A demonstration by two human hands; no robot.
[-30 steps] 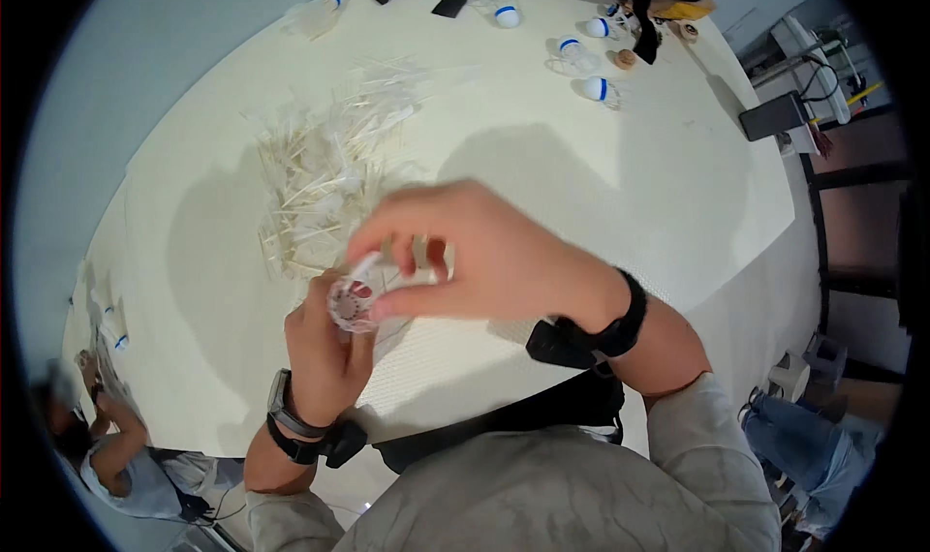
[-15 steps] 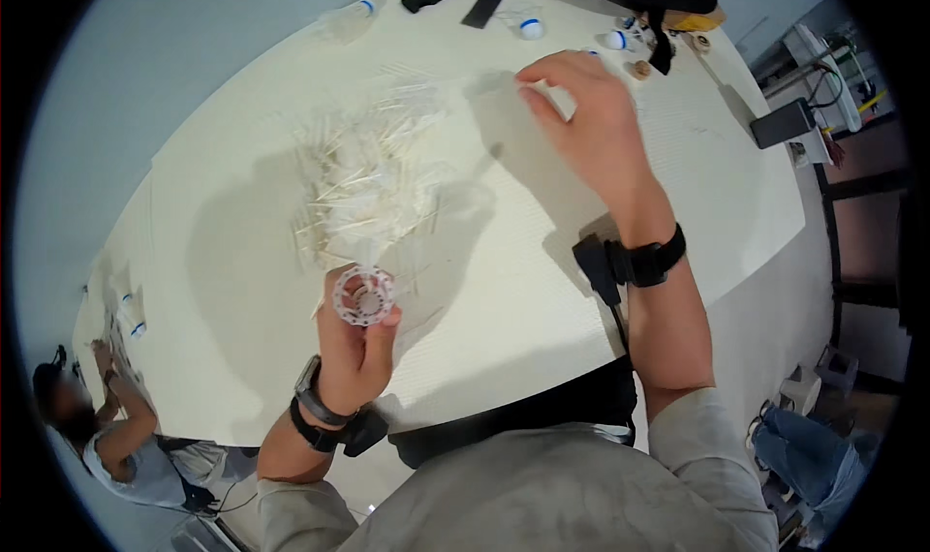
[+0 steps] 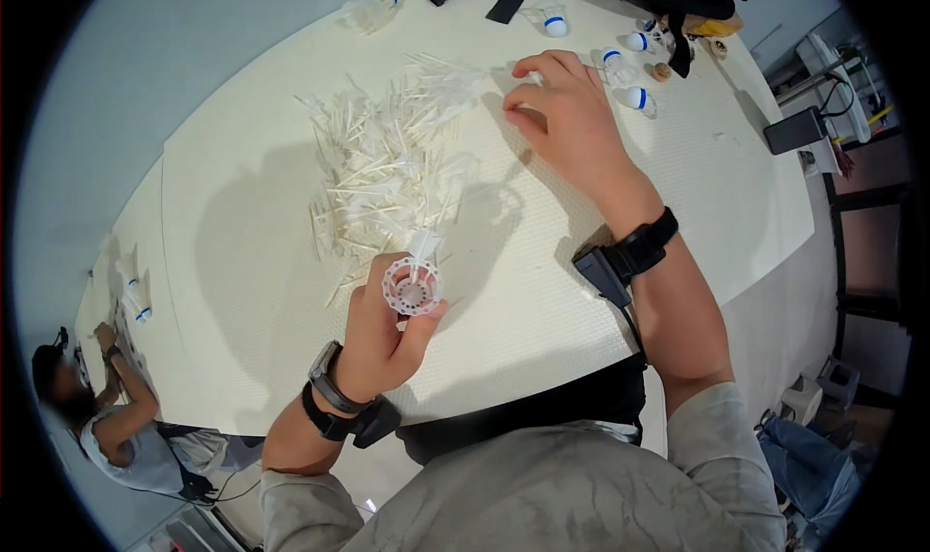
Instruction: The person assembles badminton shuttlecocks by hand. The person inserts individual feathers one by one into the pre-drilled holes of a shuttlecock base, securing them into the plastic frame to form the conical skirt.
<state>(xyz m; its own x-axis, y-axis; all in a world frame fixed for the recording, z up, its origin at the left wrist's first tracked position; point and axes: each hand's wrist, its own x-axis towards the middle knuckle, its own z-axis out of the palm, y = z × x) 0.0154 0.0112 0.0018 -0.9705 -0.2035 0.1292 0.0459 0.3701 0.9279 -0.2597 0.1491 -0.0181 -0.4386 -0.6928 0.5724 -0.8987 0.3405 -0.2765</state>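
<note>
Looks like a shared workroom, judging by the white table (image 3: 523, 329) beneath the left hand (image 3: 383, 329), loose white sticks (image 3: 383, 174) ahead of it, another person (image 3: 126, 445) to its left.

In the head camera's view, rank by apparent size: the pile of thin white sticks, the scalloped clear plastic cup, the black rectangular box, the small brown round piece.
1. Pile of thin white sticks
2. Scalloped clear plastic cup and black rectangular box: much alike, so unranked; the cup seems nearer
3. Small brown round piece
</note>
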